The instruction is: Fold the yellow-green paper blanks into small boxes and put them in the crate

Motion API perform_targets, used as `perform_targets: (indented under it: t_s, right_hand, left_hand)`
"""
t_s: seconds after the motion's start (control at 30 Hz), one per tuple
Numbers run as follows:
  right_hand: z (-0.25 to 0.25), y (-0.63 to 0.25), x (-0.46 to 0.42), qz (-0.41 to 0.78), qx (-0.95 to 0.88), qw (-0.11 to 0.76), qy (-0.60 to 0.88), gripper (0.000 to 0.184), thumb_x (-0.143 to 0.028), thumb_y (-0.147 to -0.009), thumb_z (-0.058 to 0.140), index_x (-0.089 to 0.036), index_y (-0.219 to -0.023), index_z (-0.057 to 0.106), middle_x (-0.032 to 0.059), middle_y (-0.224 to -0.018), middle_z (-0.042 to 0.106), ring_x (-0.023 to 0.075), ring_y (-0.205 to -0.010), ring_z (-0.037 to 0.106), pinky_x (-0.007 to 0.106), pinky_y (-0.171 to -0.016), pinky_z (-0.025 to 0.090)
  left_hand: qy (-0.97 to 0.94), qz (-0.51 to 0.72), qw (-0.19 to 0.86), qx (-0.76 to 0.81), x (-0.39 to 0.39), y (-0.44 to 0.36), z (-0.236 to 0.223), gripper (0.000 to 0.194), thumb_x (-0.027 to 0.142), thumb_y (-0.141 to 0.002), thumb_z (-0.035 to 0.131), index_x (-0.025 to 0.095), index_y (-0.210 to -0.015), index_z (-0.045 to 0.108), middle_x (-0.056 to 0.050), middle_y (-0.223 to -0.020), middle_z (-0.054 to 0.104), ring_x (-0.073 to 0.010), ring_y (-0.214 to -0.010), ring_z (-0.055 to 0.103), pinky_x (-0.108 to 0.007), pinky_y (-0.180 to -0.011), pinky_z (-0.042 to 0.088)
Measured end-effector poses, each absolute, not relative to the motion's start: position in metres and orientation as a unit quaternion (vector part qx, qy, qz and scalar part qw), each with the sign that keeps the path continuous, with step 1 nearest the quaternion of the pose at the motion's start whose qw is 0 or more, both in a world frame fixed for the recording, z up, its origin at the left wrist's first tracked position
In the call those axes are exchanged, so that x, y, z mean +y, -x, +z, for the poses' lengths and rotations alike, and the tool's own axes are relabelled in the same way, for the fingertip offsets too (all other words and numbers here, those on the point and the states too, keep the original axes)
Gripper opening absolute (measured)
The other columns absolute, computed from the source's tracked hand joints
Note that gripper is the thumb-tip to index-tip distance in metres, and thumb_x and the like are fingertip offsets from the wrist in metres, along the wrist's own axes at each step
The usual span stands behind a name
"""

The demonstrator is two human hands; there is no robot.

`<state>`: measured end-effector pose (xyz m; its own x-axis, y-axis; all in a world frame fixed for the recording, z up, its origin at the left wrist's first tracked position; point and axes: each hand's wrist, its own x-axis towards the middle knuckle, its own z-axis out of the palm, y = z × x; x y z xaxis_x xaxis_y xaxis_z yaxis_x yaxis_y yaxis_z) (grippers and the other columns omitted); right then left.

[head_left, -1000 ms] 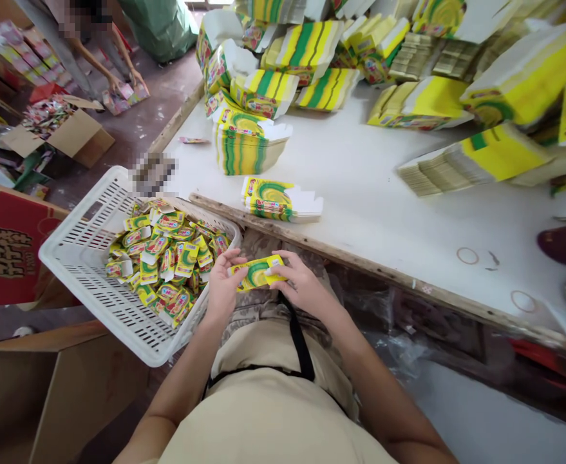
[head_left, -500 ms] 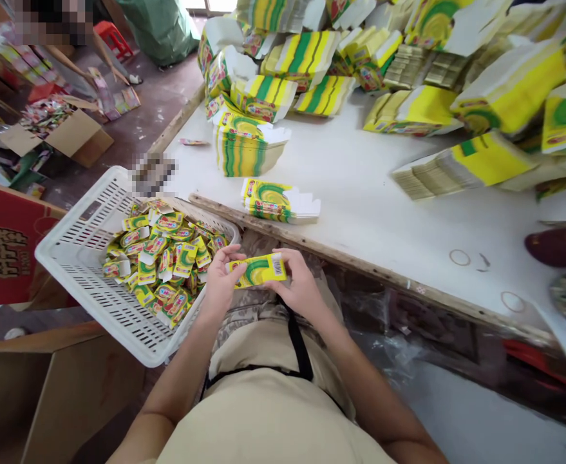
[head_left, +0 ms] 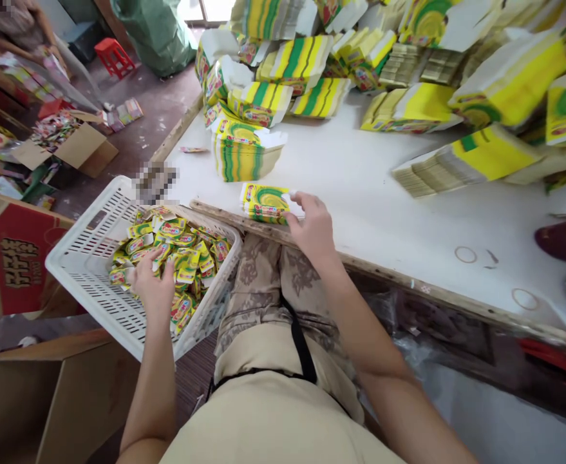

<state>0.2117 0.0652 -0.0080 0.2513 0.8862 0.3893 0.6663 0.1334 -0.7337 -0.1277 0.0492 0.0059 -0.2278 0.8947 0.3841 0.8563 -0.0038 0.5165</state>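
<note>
Over the white plastic basket, my left hand hangs with its fingers apart. Beneath it lies a heap of small yellow-green printed boxes; I see none held in the hand. My right hand is at the near table edge, its thumb and fingers spread around the right end of a short stack of flat yellow-green cartons. The white flaps at that end are partly hidden by the fingers. Just behind stands a taller stack of the same flat cartons.
Many more carton bundles are piled along the back of the white table. Open cardboard boxes stand at the left. Another person is at the far left, near a red stool.
The small box that both hands held over my lap is no longer between them. My left hand has moved left over the basket; my right hand has moved up to the short carton stack.
</note>
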Motion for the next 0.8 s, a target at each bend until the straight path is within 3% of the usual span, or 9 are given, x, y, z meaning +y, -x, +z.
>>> perform_targets:
  t_s: [0.1, 0.2, 0.33, 0.47, 0.57, 0.63, 0.7, 0.8]
  right_hand:
    - [-0.013, -0.214, 0.090, 0.122, -0.613, 0.382, 0.681, 0.024, -0.014, -0.084, 0.063, -0.016, -0.108, 0.061, 0.0151, -0.106, 0.065, 0.0320, -0.101, 0.057, 0.049, -0.092, 0.047]
    - [-0.018, -0.212, 0.096, 0.113, -0.617, 0.364, 0.688, 0.023, -0.010, -0.082, 0.064, -0.015, -0.103, 0.060, 0.0153, -0.102, 0.064, 0.0316, -0.099, 0.057, 0.048, -0.090, 0.047]
    - [-0.011, -0.207, 0.083, 0.127, -0.580, 0.447, 0.669, 0.036, -0.007, -0.078, 0.064, -0.016, -0.109, 0.050, 0.0086, -0.094, 0.062, 0.0264, -0.091, 0.059, 0.045, -0.086, 0.049]
    - [-0.002, -0.180, 0.046, 0.301, -0.557, 0.544, 0.551, 0.036, -0.019, -0.080, 0.067, -0.023, -0.107, 0.043, 0.0002, -0.085, 0.059, 0.0173, -0.075, 0.060, 0.032, -0.071, 0.052]
    - [-0.001, -0.148, 0.011, 0.458, -0.532, 0.541, 0.462, 0.038, -0.026, -0.082, 0.068, -0.025, -0.110, 0.043, -0.0002, -0.085, 0.059, 0.0156, -0.074, 0.061, 0.029, -0.067, 0.052]
    - [-0.003, -0.130, -0.009, 0.524, -0.499, 0.546, 0.422, 0.042, -0.031, -0.082, 0.069, -0.025, -0.114, 0.041, 0.0015, -0.090, 0.060, 0.0165, -0.080, 0.062, 0.030, -0.071, 0.053]
    - [-0.005, -0.119, -0.021, 0.546, -0.489, 0.545, 0.406, 0.045, -0.034, -0.082, 0.070, -0.025, -0.116, 0.042, 0.0035, -0.097, 0.060, 0.0179, -0.089, 0.062, 0.032, -0.078, 0.053]
    - [-0.008, -0.114, -0.026, 0.520, -0.513, 0.530, 0.430, 0.047, -0.037, -0.080, 0.073, -0.023, -0.116, 0.046, 0.0030, -0.096, 0.058, 0.0180, -0.089, 0.059, 0.033, -0.081, 0.051]
  left_hand:
    - [-0.637, 0.332, 0.065, 0.692, 0.043, 0.124, -0.008, 0.032, 0.032, -0.077, 0.069, 0.021, -0.107, 0.066, -0.009, -0.110, 0.068, -0.0287, -0.109, 0.056, -0.049, -0.106, 0.031]
    - [-0.640, 0.352, 0.178, 0.659, 0.034, 0.101, -0.021, 0.030, 0.036, -0.077, 0.069, 0.021, -0.104, 0.067, -0.009, -0.109, 0.068, -0.0278, -0.109, 0.058, -0.047, -0.103, 0.037]
    - [-0.590, 0.380, 0.398, 0.591, 0.027, 0.058, -0.025, 0.038, 0.040, -0.079, 0.069, 0.020, -0.110, 0.063, -0.011, -0.114, 0.066, -0.0248, -0.108, 0.060, -0.040, -0.092, 0.047]
    - [-0.503, 0.492, 0.549, 0.451, 0.026, 0.014, -0.017, 0.060, 0.055, -0.069, 0.075, 0.025, -0.119, 0.057, -0.011, -0.120, 0.063, -0.0252, -0.110, 0.061, -0.039, -0.090, 0.051]
    - [-0.423, 0.567, 0.580, 0.404, 0.028, -0.011, -0.003, 0.061, 0.075, -0.069, 0.061, 0.024, -0.103, 0.061, -0.009, -0.105, 0.066, -0.0263, -0.101, 0.064, -0.039, -0.085, 0.053]
    - [-0.387, 0.589, 0.563, 0.431, 0.030, -0.022, 0.007, 0.061, 0.079, -0.075, 0.046, 0.024, -0.093, 0.062, -0.007, -0.090, 0.065, -0.0244, -0.092, 0.065, -0.038, -0.079, 0.054]
    - [-0.368, 0.604, 0.534, 0.463, 0.033, -0.025, 0.013, 0.059, 0.079, -0.079, 0.038, 0.024, -0.085, 0.060, -0.005, -0.079, 0.061, -0.0207, -0.079, 0.064, -0.035, -0.073, 0.054]
    - [-0.353, 0.600, 0.519, 0.495, 0.032, -0.023, 0.010, 0.055, 0.076, -0.081, 0.041, 0.023, -0.075, 0.057, -0.002, -0.070, 0.057, -0.0163, -0.069, 0.060, -0.030, -0.067, 0.051]
